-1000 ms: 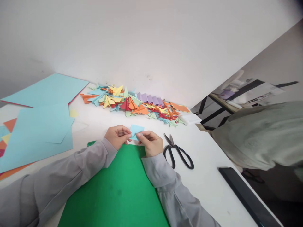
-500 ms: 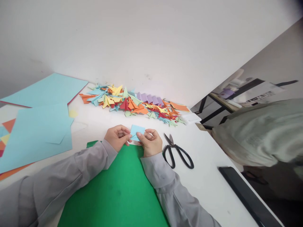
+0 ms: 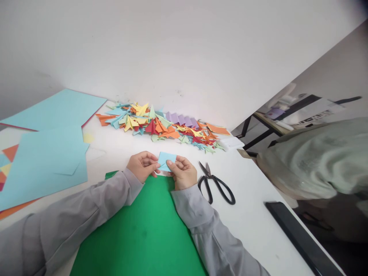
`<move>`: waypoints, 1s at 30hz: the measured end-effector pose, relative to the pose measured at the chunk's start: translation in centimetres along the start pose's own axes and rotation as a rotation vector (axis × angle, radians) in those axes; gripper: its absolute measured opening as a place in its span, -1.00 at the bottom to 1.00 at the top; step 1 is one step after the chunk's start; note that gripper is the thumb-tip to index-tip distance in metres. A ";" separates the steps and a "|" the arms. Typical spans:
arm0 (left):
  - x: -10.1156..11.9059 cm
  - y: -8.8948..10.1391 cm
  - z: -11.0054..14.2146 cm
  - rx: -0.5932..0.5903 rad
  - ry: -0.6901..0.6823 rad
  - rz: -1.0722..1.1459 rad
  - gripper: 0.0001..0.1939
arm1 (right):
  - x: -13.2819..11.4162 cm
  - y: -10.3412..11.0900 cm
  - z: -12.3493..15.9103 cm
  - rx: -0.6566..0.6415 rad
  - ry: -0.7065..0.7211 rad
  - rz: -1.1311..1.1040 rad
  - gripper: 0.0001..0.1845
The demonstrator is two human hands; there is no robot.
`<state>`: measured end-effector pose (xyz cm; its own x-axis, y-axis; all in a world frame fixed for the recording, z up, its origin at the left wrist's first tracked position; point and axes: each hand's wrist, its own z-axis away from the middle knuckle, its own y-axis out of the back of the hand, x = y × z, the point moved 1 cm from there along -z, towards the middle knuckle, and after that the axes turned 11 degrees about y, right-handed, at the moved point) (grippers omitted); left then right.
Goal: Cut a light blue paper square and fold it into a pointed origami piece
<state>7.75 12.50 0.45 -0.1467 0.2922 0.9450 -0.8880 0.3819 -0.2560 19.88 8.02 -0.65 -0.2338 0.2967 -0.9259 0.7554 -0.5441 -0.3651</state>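
A small light blue piece of paper (image 3: 166,160) is pinched between both my hands, just past the far edge of a green sheet (image 3: 143,230) on the white table (image 3: 253,199). My left hand (image 3: 142,165) grips its left side with curled fingers. My right hand (image 3: 181,172) holds its right side, thumb pressed on the paper. Both arms wear grey sleeves.
Black scissors (image 3: 216,186) lie shut right of my right hand. A heap of folded coloured paper shapes (image 3: 161,124) lines the wall. Large light blue sheets (image 3: 48,153) lie at the left. A black flat object (image 3: 299,239) sits at the right edge; another person's back (image 3: 316,161) is beyond it.
My right thumb has shifted slightly along the blue paper. The hands stay in the same spot. The person at the right has moved a little.
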 end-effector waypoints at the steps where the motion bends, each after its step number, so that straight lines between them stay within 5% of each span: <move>1: 0.0 0.0 0.0 -0.001 0.002 -0.001 -0.69 | 0.0 0.0 0.0 -0.006 -0.004 0.005 -0.62; 14: 0.1 0.2 -0.4 -0.176 0.198 -0.018 -0.66 | 0.0 0.5 0.1 -0.067 0.021 0.029 -0.65; 21: 0.8 -0.3 0.3 -0.248 0.153 -0.261 -0.75 | -0.6 0.1 0.6 -0.119 0.064 0.058 -0.68; 30: 1.0 -0.4 0.4 -0.279 0.191 -0.244 -0.80 | -0.7 0.1 0.6 -0.112 0.038 0.032 -0.66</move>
<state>7.75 12.30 1.56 0.1603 0.3106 0.9369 -0.7311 0.6751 -0.0988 19.77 7.31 -0.10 -0.1872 0.3110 -0.9318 0.8264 -0.4629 -0.3205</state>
